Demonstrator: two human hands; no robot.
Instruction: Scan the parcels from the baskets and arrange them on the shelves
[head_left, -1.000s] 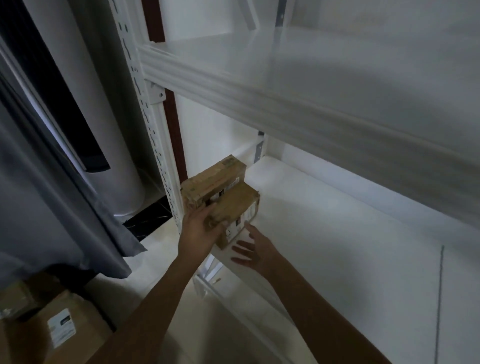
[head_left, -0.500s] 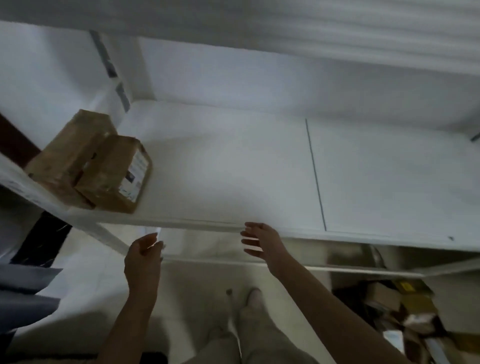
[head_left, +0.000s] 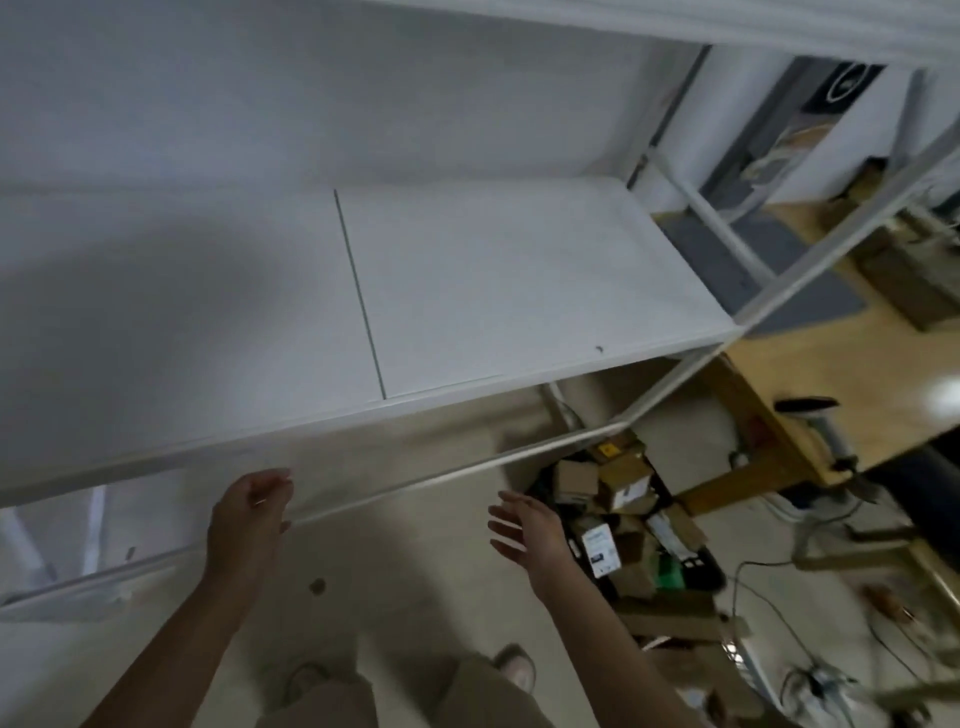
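Note:
A white shelf board (head_left: 493, 291) fills the upper half of the view, bare where I see it. Below its right end, a dark basket (head_left: 701, 564) on the floor holds several brown cardboard parcels (head_left: 621, 475), some with white labels. My left hand (head_left: 249, 519) hangs in front of the shelf's front edge, fingers relaxed, holding nothing. My right hand (head_left: 524, 530) is spread open with fingers pointing left, just left of the basket and apart from it.
A wooden table (head_left: 810, 374) stands to the right, with a white shelf upright (head_left: 737, 322) in front of it. Cables (head_left: 779, 608) trail over the pale floor at lower right. My legs and shoes (head_left: 514, 665) show at the bottom.
The view has swung right, so the two parcels at the shelf's left end are out of sight. Both hands have let go and drawn back from the shelf; the basket has come into view.

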